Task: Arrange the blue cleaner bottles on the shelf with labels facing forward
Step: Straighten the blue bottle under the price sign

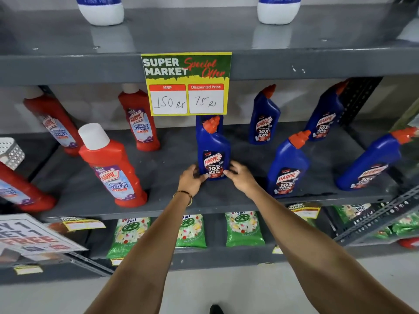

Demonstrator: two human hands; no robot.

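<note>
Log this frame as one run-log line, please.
stage: adjusting front-centre blue bottle | left hand and right hand: at its base, either side | label: facing forward | bottle: upright on middle shelf

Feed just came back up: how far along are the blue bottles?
Done: four blue bottles on the right stand label-forward. In hand: left hand and right hand bracket the front centre bottle, label forward. Left: the bottle behind it is mostly hidden; label unclear.
</note>
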